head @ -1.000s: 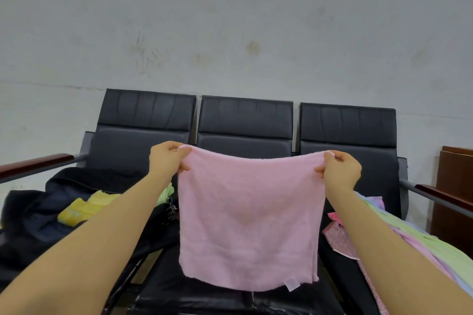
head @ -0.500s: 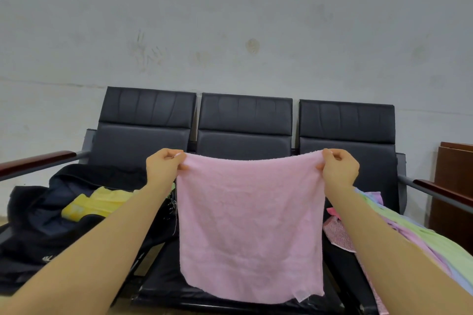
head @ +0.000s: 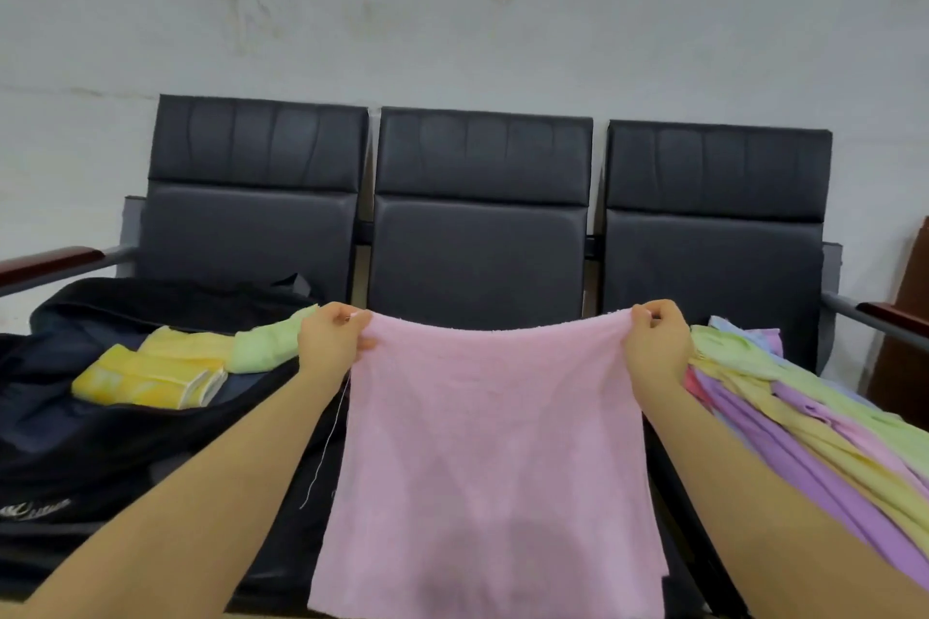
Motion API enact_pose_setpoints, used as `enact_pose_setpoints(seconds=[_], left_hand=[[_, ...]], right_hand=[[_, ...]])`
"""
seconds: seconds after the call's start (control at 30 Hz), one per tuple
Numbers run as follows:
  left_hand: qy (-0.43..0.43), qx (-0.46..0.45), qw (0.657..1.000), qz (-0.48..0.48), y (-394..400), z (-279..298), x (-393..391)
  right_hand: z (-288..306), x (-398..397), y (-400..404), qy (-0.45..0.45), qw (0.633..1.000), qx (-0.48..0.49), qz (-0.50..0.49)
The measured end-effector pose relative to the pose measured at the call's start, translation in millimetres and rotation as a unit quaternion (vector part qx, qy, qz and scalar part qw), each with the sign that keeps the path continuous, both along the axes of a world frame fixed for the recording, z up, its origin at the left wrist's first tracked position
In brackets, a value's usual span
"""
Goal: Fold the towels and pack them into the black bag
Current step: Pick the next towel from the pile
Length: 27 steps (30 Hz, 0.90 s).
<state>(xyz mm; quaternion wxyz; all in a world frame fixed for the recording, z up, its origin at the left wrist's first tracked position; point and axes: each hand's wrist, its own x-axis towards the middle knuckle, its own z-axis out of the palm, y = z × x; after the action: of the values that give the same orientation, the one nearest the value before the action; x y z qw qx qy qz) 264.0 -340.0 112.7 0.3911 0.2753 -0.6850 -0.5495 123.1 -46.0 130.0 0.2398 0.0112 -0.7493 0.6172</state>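
Black bag: a soft black fabric bag (head: 100, 442) lies open on the left seat, at about nine o'clock.
Packed so far: two folded yellow towels (head: 151, 374) and a folded pale green towel (head: 264, 344) lie inside it, so the packing looks under way.
Left hand: the left hand (head: 329, 342) pinches the top left corner of the thin pink terry towel (head: 492, 457).
Towel in hand: it hangs flat and unfolded over the middle seat of the black three-seat bench (head: 482, 216), at six o'clock.
Right hand: the right hand (head: 658, 342) pinches the top right corner.
Left to do: a loose heap of pastel towels (head: 804, 427) at three o'clock looks unfolded; most of the job seems ahead.
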Motion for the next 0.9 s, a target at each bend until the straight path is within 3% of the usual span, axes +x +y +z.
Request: enact_pose_setpoints(seconds=[0.1,0.27,0.47,0.63,0.8,0.9], left_hand=[[0.026,0.027,0.999,0.011,-4,3,-36],[0.115,-0.033,0.992,0.046,-12,39,-88],[0.19,-0.049,0.979,0.061,3,53,-97],[0.137,-0.047,0.987,0.064,17,7,-76],[-0.016,-0.011,0.995,0.1,26,-47,-51],[-0.062,-0.048,0.992,0.096,25,-77,-40]], right_hand=[[0,-29,-16,-0.005,1.0,0.006,-0.002],[31,-70,-36,0.043,0.996,-0.069,0.021],[38,-70,-36,0.11,0.984,-0.13,0.058],[5,-52,-20,0.067,0.993,-0.087,0.045],[-29,-24,-7,0.019,1.0,-0.01,0.01],[-63,-19,-3,-0.021,1.0,-0.004,0.009]])
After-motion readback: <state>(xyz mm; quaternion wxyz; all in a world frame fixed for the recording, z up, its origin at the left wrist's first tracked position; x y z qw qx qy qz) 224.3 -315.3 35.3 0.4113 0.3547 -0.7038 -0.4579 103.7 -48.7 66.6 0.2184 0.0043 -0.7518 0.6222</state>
